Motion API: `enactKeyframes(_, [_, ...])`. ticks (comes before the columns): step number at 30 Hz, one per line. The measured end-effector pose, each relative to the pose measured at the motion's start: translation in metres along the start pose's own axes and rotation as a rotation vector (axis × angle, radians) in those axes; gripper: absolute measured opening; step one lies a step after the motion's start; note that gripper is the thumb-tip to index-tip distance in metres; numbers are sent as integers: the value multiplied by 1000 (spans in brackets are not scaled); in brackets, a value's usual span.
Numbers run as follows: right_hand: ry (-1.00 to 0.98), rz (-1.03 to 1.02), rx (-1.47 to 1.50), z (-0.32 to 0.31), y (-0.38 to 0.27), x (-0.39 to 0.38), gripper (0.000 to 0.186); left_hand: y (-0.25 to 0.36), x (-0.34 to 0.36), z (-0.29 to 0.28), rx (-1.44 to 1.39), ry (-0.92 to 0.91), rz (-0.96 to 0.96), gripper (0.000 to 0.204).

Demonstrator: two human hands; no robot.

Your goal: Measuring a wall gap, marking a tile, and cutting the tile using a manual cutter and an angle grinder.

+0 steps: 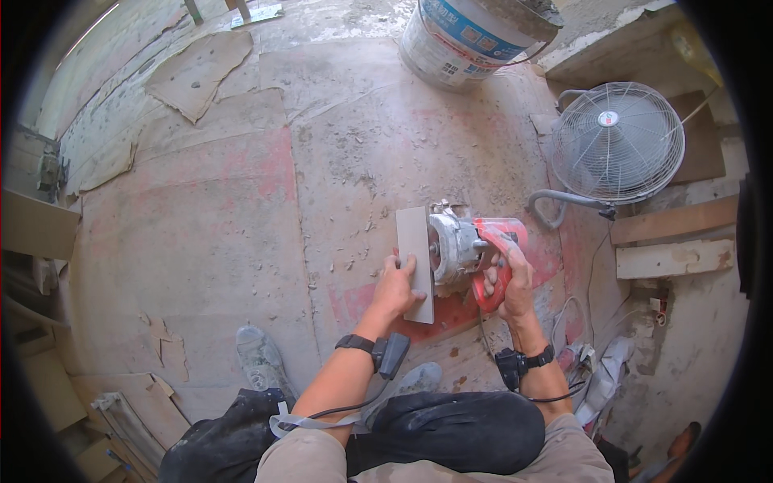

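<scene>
A pale rectangular strip, likely tile or board, lies lengthwise against the left side of a dusty silver-and-red power cutter. My left hand grips the strip's lower part, fingers along its near left side. My right hand is wrapped round the red handle of the cutter. The cutter's blade area is partly hidden behind the strip. Both wrists carry black strapped devices with cables.
A white bucket stands at the back. A wire-cage fan with a curved tube stand is at right, above wooden boards. Torn cardboard lies back left. My shoe rests on the dusty floor.
</scene>
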State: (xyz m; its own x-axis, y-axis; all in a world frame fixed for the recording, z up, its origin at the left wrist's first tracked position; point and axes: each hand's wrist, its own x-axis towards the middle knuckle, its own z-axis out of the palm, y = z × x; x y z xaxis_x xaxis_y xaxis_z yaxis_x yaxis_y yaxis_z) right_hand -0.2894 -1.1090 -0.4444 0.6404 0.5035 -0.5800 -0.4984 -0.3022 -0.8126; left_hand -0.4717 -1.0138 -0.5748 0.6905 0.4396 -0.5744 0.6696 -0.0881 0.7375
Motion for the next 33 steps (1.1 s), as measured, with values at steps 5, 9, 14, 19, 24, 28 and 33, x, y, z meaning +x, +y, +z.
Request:
enactKeyframes(5, [14, -19, -13, 2, -1, -2, 45, -1, 1, 0, 0, -13, -17, 88])
enactKeyframes(9, [24, 4, -15, 0, 0, -5, 42, 3, 1, -2, -13, -24, -31, 88])
enactKeyframes(14, [12, 2, -18, 5, -5, -10, 41, 4, 1, -3, 12, -23, -32, 88])
enactKeyframes(19, [1, -12, -9, 1, -2, -14, 42, 3, 2, -2, 18, -15, -20, 87])
enactKeyframes(24, [-1, -11, -15, 0, -2, -17, 43, 3, 3, -2, 22, -15, -29, 87])
enactKeyframes(28, [4, 0, -24, -2, -2, -19, 44, 4, 3, -1, 25, -8, -20, 87])
enactKeyframes(33, [1, -3, -14, -4, 1, -20, 43, 2, 4, 0, 30, -8, -31, 87])
